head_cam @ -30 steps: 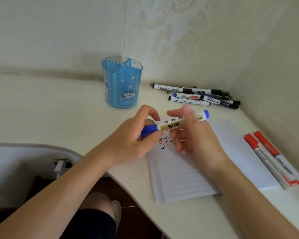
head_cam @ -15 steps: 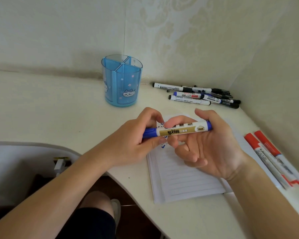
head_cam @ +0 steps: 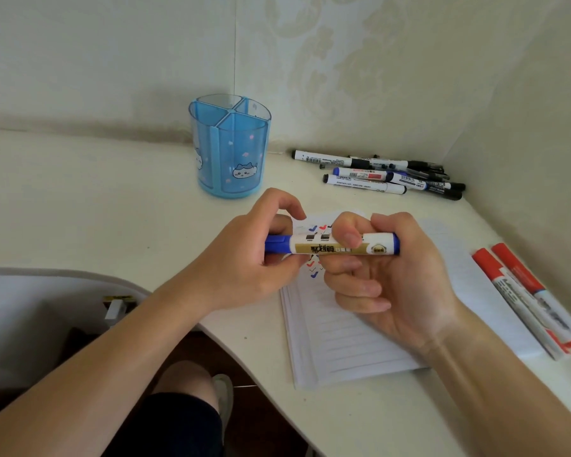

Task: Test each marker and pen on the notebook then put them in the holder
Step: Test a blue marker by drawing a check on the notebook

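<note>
1. I hold a blue marker [head_cam: 330, 248] level in the air with both hands, its length running left to right above the top of the notebook [head_cam: 353, 344].
2. My left hand [head_cam: 254, 258] grips the marker's blue cap [head_cam: 277, 244], thumb and fingers curled round it. The cap sits flush against the white and gold barrel, with no gap that I can see.
3. My right hand [head_cam: 399, 282] is turned palm up and clamps the other end of the barrel. The forefinger hooks over the top and the thumb lies behind, while the lower fingers curl loosely under it.
4. My hands are close together and joined only by the marker. They do not touch each other.
5. The notebook lies open on the white desk [head_cam: 112, 199] under my hands, showing a lined page. Small tick marks [head_cam: 314, 275] in blue, red and black show near its top, partly hidden by my fingers.
6. The holder [head_cam: 231, 153], a clear blue cup split into compartments with a cat face on its side, stands upright on the desk beyond my left hand, near the wall.
7. A loose pile of markers and pens [head_cam: 383, 174] with black and blue caps lies to the right of the holder, in the corner by the wall.
8. Two red-capped markers [head_cam: 521, 291] lie side by side at the notebook's right edge. I cannot tell whether they rest on the page or just beside it.
</note>
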